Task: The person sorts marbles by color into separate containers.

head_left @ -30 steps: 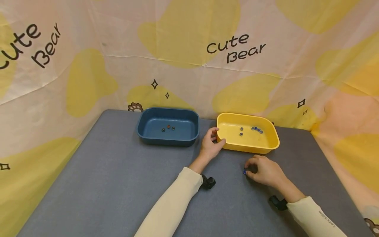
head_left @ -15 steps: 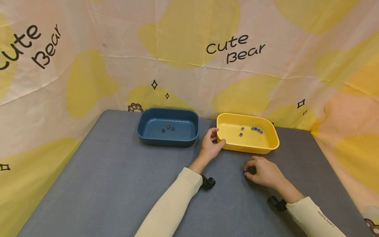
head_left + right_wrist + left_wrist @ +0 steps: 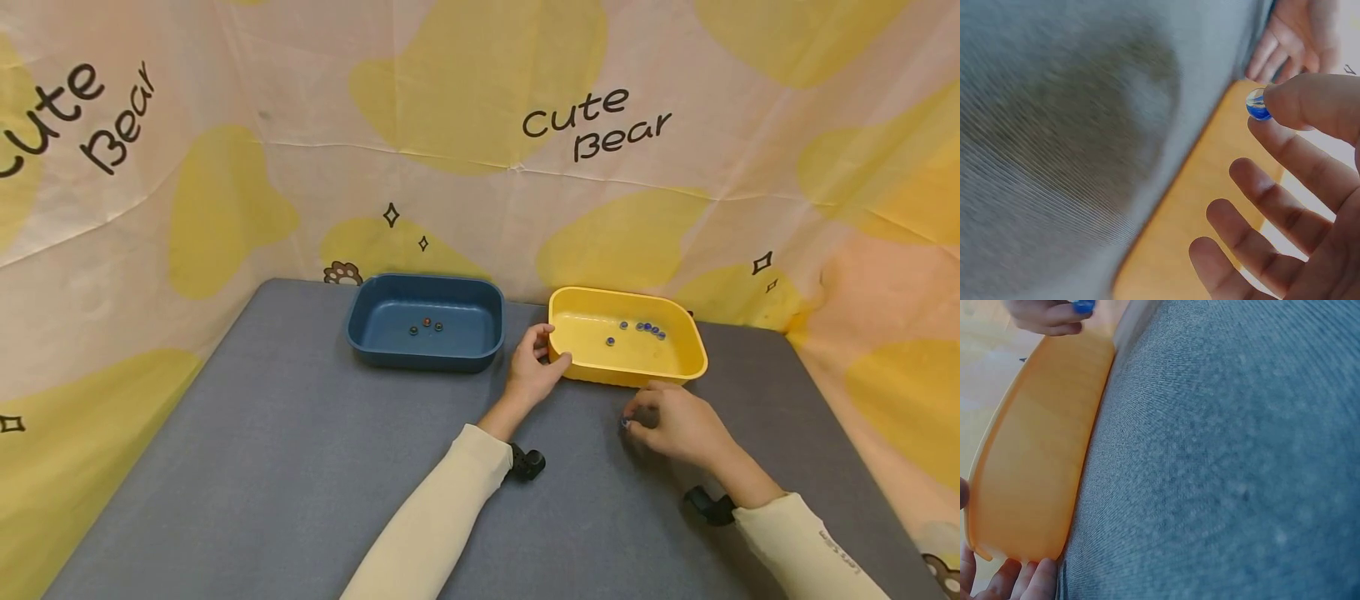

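Note:
A clear glass marble with a blue swirl (image 3: pixel 1258 104) is pinched between the thumb and index finger of my right hand (image 3: pixel 681 423); the other fingers are spread apart. That hand is just in front of the yellow bin (image 3: pixel 600 373), over the grey tabletop. My left hand (image 3: pixel 534 367) grips the bin's near left corner, its thumb and fingers around the outside. Several blue marbles (image 3: pixel 648 327) lie inside the yellow bin, mostly in a row at the right. In the left wrist view, the yellow bin's long wall (image 3: pixel 1035 456) runs away from the left fingers (image 3: pixel 1041 578).
A dark blue bin (image 3: pixel 427 362) stands left of the yellow one. It holds three marbles, one of them orange (image 3: pixel 427 322). Behind both bins hangs a patterned cloth (image 3: pixel 450 167). The grey tabletop (image 3: pixel 300 467) stretches toward the person.
My right hand has taken hold of the marble, raised it off the table and moved slightly toward the yellow bin. One marble inside that bin has rolled right. The left hand stays put.

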`<state>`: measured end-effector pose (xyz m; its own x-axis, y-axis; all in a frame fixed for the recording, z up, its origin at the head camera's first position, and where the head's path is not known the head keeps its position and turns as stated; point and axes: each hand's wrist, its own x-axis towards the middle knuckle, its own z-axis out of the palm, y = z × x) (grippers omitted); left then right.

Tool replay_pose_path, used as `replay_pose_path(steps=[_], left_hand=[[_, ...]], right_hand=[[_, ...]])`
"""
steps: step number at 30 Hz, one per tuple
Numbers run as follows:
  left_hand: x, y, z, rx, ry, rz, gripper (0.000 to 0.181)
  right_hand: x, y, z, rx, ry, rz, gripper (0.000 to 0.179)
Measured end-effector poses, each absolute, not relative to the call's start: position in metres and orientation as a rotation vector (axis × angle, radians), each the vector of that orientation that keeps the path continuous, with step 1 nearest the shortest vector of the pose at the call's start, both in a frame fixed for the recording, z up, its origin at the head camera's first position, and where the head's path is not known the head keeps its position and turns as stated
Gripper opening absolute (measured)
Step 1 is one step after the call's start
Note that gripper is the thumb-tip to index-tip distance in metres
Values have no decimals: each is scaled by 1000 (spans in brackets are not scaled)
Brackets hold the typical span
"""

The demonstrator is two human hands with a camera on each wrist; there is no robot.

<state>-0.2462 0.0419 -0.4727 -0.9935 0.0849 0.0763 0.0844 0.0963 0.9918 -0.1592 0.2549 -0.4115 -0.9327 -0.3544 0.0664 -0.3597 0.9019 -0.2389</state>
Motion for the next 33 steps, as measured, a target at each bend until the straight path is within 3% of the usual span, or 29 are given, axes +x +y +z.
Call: replay_pose_path(steps=[20,33], left_hand=[[-246,42,-473,174,2356,2085,49],[-245,42,-471,166,2350,2081,47]], right_hand=[[-189,256,-364,519,-2983,404,8],[-224,265,-362,468,-3057,431,11]])
